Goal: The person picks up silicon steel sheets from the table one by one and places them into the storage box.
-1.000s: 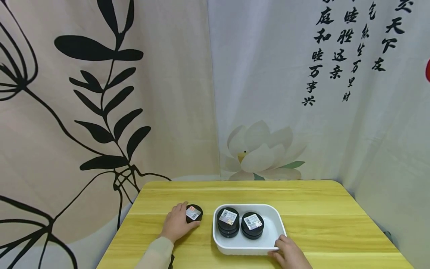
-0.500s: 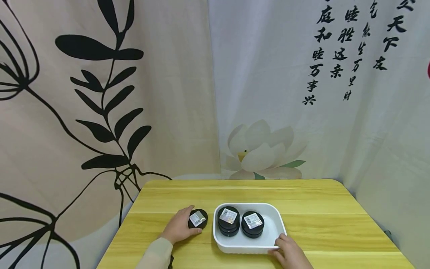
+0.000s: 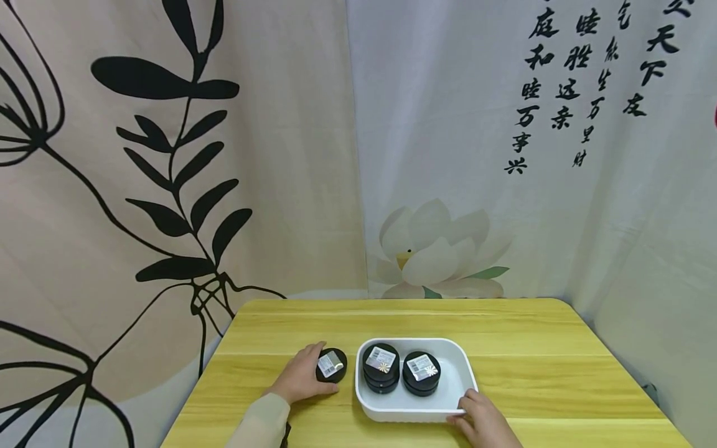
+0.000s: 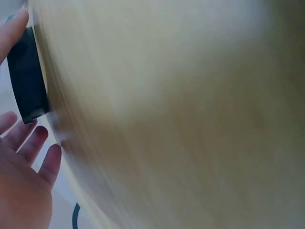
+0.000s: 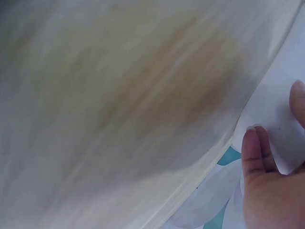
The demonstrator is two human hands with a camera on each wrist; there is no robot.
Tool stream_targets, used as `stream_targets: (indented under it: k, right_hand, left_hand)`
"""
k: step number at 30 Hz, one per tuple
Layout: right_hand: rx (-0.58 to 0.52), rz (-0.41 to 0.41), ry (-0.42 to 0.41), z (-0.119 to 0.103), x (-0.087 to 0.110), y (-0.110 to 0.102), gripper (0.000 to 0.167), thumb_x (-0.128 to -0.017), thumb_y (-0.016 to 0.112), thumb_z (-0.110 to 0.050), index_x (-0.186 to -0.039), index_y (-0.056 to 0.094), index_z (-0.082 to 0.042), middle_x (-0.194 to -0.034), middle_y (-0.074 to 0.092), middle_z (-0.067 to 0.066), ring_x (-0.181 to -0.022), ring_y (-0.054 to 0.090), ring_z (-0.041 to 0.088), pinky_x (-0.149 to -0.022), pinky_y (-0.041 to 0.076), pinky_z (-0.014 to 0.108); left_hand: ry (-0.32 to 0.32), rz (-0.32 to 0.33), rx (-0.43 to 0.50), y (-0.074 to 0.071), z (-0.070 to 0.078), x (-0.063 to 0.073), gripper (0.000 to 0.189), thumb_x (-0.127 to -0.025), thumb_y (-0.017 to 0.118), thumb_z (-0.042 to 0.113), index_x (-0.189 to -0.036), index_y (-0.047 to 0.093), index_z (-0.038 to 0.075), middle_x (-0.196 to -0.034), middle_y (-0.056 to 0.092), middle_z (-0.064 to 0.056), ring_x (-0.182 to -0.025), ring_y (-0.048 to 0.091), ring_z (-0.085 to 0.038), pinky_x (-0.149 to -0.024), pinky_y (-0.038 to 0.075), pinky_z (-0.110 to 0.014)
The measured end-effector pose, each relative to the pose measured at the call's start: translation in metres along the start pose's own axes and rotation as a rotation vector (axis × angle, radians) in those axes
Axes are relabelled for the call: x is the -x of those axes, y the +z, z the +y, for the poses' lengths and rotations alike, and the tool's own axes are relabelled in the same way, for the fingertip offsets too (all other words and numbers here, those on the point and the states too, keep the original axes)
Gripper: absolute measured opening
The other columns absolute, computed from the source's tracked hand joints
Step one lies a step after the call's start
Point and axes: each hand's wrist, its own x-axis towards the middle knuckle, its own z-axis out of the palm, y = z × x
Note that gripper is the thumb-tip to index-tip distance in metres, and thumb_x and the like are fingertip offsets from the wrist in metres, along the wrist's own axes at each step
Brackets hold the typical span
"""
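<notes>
A small black round tin (image 3: 331, 364) with a silver label lies on the yellow table (image 3: 532, 373), just left of a white tray (image 3: 459, 373). My left hand (image 3: 313, 373) grips it, thumb at its far side and fingers at its near side. The left wrist view shows the tin (image 4: 26, 76) edge-on between my thumb and fingers (image 4: 28, 143). Inside the tray stand two short stacks of the same tins (image 3: 381, 367) (image 3: 421, 373). My right hand (image 3: 476, 414) holds the tray's near right corner; in the right wrist view its fingers (image 5: 255, 152) lie against the white tray wall (image 5: 271, 119).
Printed curtains hang close behind the table (image 3: 392, 186) and along its right side. The table's left edge (image 3: 201, 386) runs just beyond my left hand. Bare wood lies behind and to the right of the tray.
My left hand has slid the black tin a little to the right, closer to the tray's left wall. My right hand has stayed on the tray's corner.
</notes>
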Motion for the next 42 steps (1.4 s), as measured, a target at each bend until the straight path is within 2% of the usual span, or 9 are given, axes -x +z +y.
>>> stream_targets:
  k: [7,14,23,32,42]
  right_hand:
    - [0.002,-0.007,0.004,-0.002,-0.001,-0.001,0.028,-0.072,0.087,-0.025,-0.073,0.059,-0.023,-0.079,0.045,-0.017,-0.071,0.041,-0.001,-0.063,0.043,0.027]
    - [-0.010,-0.012,0.008,-0.004,0.000,0.000,0.028,-0.073,0.086,-0.026,-0.073,0.058,-0.023,-0.078,0.043,-0.017,-0.071,0.040,-0.002,-0.062,0.041,0.026]
    - [-0.014,-0.011,0.002,-0.002,0.001,0.000,0.028,-0.073,0.086,-0.026,-0.073,0.059,-0.023,-0.078,0.043,-0.018,-0.071,0.040,-0.002,-0.061,0.041,0.025]
    - [0.009,0.007,-0.004,0.000,0.001,0.001,0.029,-0.072,0.087,-0.025,-0.072,0.058,-0.023,-0.078,0.043,-0.018,-0.070,0.040,-0.002,-0.062,0.042,0.026]
    - [-0.006,-0.015,0.019,-0.004,0.001,-0.003,0.028,-0.073,0.086,-0.026,-0.072,0.058,-0.023,-0.078,0.043,-0.017,-0.071,0.040,-0.002,-0.062,0.042,0.026]
  left_hand:
    - [-0.042,0.004,-0.056,0.001,0.007,-0.004,0.117,-0.066,0.081,0.071,-0.152,0.039,0.005,-0.151,0.046,-0.023,-0.138,0.045,-0.044,-0.110,0.036,-0.065]
    - [-0.010,0.048,-0.115,0.006,0.009,-0.005,0.101,-0.072,0.078,0.066,-0.144,0.050,0.000,-0.139,0.055,-0.021,-0.126,0.055,-0.039,-0.105,0.042,-0.060]
    - [-0.020,0.052,-0.102,0.007,0.007,-0.005,0.103,-0.071,0.079,0.067,-0.145,0.049,0.002,-0.139,0.055,-0.019,-0.124,0.055,-0.035,-0.105,0.045,-0.057]
    - [-0.001,0.084,-0.084,-0.002,0.018,-0.006,0.097,-0.072,0.080,0.064,-0.143,0.051,0.004,-0.133,0.057,-0.014,-0.114,0.058,-0.027,-0.100,0.048,-0.052]
    - [0.043,0.104,-0.085,-0.011,0.030,-0.005,0.093,-0.074,0.081,0.062,-0.142,0.052,0.006,-0.132,0.058,-0.011,-0.115,0.057,-0.025,-0.101,0.049,-0.049]
